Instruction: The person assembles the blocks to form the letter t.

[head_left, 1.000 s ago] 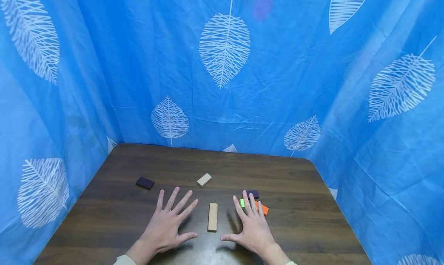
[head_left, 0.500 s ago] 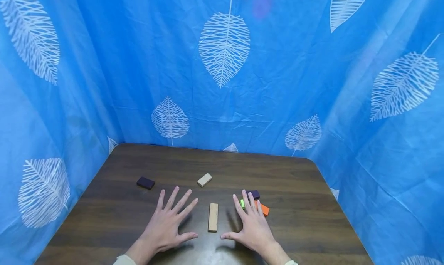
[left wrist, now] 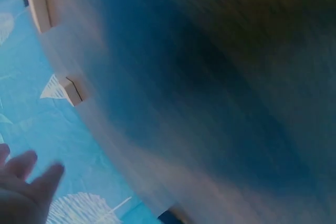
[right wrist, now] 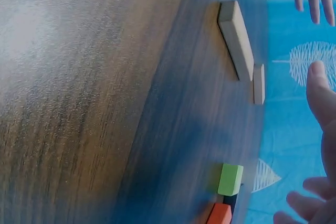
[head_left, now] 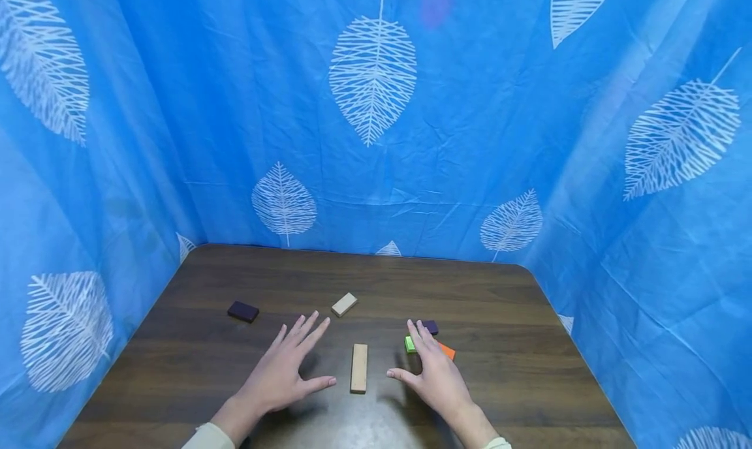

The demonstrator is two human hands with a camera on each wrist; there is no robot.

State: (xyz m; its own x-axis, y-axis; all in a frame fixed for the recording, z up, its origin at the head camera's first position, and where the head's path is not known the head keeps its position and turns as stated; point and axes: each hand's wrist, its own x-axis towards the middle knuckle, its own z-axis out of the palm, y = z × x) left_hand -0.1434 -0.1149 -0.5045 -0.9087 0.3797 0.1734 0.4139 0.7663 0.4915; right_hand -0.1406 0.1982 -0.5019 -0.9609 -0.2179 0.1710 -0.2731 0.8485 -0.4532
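Note:
Both hands hover above the wooden table and hold nothing. My left hand (head_left: 279,372) has its fingers extended and its thumb pointing to the right. Opposite it, my right hand (head_left: 436,376) points its thumb to the left. Between the two thumbs lies a long pale wooden block (head_left: 359,369), touched by neither. A short pale block (head_left: 344,304) lies farther back. Under and beyond the right fingertips sit a green block (head_left: 410,344), an orange block (head_left: 446,350) and a dark block (head_left: 431,327), partly hidden. Another dark block (head_left: 243,311) lies beyond my left hand.
The brown table (head_left: 505,397) has a rounded back edge. Blue curtains (head_left: 376,194) with white leaf prints hang behind it and along both sides. In the right wrist view, the green block (right wrist: 230,179) and the red-orange block (right wrist: 219,213) sit close together.
The fingers of both hands have drawn closer together from a wide spread. My right thumb has shifted slightly to the right. The blocks lie as before; the head view has shifted a little.

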